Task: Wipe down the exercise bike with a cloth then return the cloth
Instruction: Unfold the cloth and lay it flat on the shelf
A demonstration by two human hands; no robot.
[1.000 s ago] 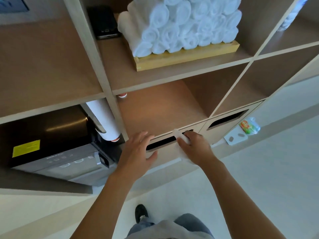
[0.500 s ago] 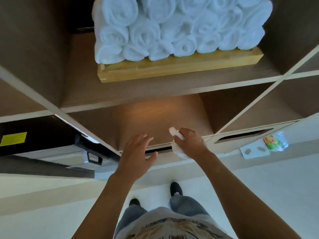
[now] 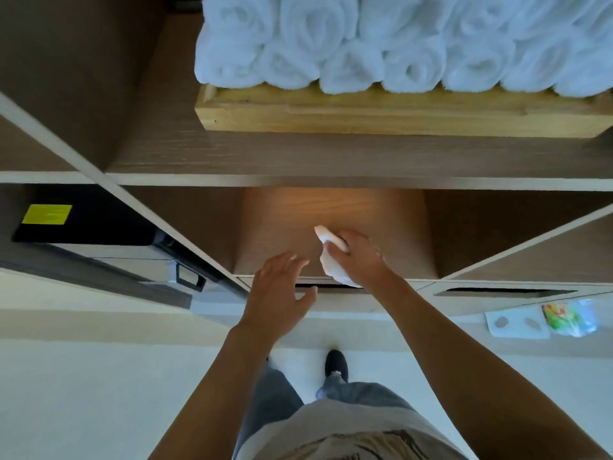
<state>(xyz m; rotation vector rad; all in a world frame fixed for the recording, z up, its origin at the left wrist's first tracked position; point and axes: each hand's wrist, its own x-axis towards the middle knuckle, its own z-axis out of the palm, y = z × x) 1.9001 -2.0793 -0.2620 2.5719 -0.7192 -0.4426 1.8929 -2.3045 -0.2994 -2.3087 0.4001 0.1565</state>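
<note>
My right hand [image 3: 360,257] is closed around a crumpled white cloth [image 3: 333,265], held just above a dark slot [image 3: 326,286] in the front panel under an empty wooden shelf compartment. The cloth's lower end hangs to the slot's edge. My left hand [image 3: 280,298] hovers beside it to the left, fingers spread and holding nothing, just in front of the same panel. The exercise bike is not in view.
A wooden tray [image 3: 381,111] of several rolled white towels [image 3: 381,41] fills the shelf above. A black appliance [image 3: 86,220] with a yellow label sits in the left compartment. A second slot [image 3: 504,291] lies to the right. A plastic wrapper [image 3: 569,318] lies on the floor.
The view has closed in on the shelf unit and tilted down. My right hand with the cloth has risen from the slot to the compartment's front edge; the left hand stays spread beside it.
</note>
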